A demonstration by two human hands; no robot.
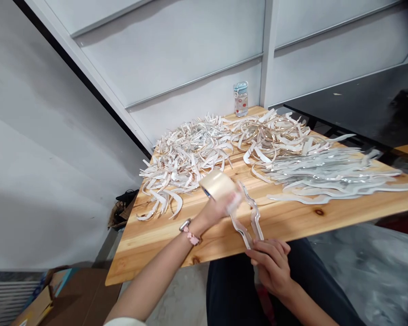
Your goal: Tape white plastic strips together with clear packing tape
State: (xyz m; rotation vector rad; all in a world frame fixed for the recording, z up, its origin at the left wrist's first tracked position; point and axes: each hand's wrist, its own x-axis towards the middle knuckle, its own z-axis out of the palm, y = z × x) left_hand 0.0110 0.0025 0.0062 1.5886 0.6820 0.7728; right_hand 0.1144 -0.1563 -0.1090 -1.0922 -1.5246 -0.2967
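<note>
My left hand [221,207] grips a wide roll of clear packing tape [218,184] above the pine table [163,240], and its fingers also touch the top of a long wavy translucent strip [249,217]. My right hand [271,267] holds the lower end of that strip at the table's front edge. Farther back lie a heap of curved white strips [180,160], a tangle of gold-edged hoops [270,136], and a fan of wavy silvery strips [326,174].
A capped plastic bottle [240,98] stands in the table's far corner against white wall panels [190,50]. A dark surface [353,108] lies beyond the right side. Cardboard boxes [68,296] and dark footwear [125,199] sit on the floor at left.
</note>
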